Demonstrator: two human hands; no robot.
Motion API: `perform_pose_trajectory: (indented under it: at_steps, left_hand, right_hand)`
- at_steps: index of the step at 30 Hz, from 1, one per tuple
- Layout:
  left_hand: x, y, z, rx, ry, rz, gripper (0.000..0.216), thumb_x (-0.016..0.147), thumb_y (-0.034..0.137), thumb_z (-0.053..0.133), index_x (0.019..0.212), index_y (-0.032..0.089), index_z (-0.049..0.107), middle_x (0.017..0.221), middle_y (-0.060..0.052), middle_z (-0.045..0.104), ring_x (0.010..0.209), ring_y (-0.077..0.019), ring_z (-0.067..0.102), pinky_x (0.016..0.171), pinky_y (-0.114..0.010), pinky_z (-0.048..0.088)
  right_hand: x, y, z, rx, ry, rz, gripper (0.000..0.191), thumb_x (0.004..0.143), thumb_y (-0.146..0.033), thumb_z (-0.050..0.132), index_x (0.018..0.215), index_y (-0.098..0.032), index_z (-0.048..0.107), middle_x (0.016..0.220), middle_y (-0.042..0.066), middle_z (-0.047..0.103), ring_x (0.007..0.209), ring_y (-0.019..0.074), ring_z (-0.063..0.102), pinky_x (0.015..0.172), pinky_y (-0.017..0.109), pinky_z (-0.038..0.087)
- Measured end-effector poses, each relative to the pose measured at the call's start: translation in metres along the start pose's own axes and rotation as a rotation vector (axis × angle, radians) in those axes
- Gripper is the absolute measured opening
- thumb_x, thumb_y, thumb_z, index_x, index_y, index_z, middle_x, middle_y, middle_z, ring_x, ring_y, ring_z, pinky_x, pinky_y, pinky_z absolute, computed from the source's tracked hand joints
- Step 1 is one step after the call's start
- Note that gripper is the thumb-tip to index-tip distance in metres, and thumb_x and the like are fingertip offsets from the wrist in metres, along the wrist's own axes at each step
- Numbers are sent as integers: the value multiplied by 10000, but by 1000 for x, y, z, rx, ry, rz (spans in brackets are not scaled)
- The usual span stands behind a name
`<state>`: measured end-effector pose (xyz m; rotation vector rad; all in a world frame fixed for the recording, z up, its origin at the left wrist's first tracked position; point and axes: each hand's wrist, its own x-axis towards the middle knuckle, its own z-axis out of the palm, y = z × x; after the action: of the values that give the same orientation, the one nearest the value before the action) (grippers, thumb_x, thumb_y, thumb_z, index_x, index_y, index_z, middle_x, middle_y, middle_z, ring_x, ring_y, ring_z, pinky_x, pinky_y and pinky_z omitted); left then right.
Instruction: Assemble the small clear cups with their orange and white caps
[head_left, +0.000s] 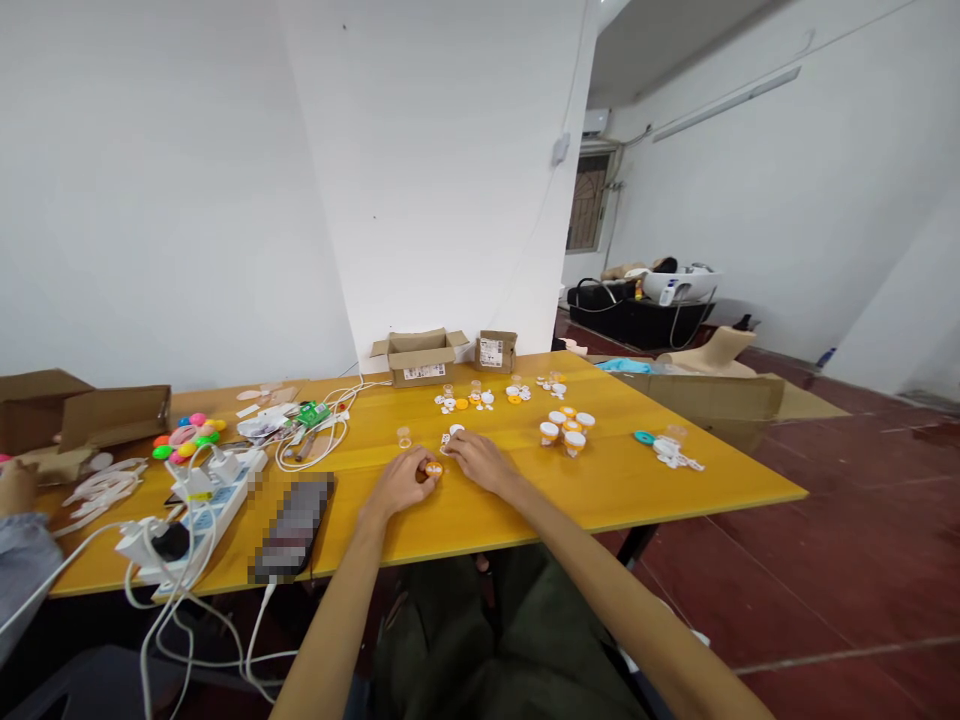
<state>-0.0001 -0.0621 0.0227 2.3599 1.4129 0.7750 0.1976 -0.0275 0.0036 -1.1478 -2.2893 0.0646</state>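
Observation:
My left hand (403, 480) rests on the yellow table (525, 500) with its fingers curled around a small orange-capped piece (433, 468). My right hand (480, 458) lies just to its right, fingers bent and pinching at small white parts (452, 433) by the same piece. A small clear cup (404, 437) stands just beyond my left hand. A cluster of orange-and-white capped cups (567, 428) sits to the right of my right hand.
Two open cardboard boxes (422, 356) stand at the table's far edge, with more small white and orange parts (480, 398) before them. A power strip with plugs and cables (202, 500), a phone (294, 527) and coloured toys (187, 436) lie left. Another person's sleeve (19, 560) is at far left.

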Motion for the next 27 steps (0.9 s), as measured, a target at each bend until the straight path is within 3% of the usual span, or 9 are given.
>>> perform_pose_trajectory:
  at_steps: [6,11,21,27]
  left_hand:
    - [-1,4,-1,-13,-3,3,174,797,241,557,934,234,664,845,-24,677,763,-183,590,788,-306,473]
    - [-2,7,-2,-8,-7,28,152,799,241,541,901,230,652,849,-29,671,778,-187,590,795,-308,473]
    - [-1,7,-2,-1,-22,29,142,784,237,559,900,231,641,798,-11,658,733,-176,590,749,-294,464]
    - [-2,7,-2,1,-15,62,111,788,224,555,870,227,630,782,-3,659,720,-168,593,733,-286,462]
  right_hand:
    - [-8,4,-1,24,91,53,218,936,-124,518,1003,-235,692,1017,63,685,997,189,638,891,303,500]
    - [-6,4,-2,10,67,99,242,925,-95,499,1010,-222,687,1047,77,682,1004,202,633,900,320,497]
    - [-20,-11,-8,17,103,-97,193,956,-171,512,998,-225,693,1032,78,691,1005,205,629,914,344,507]
    - [-26,-13,-6,-156,49,-286,201,968,-186,525,913,-206,717,937,74,688,937,198,628,847,325,515]
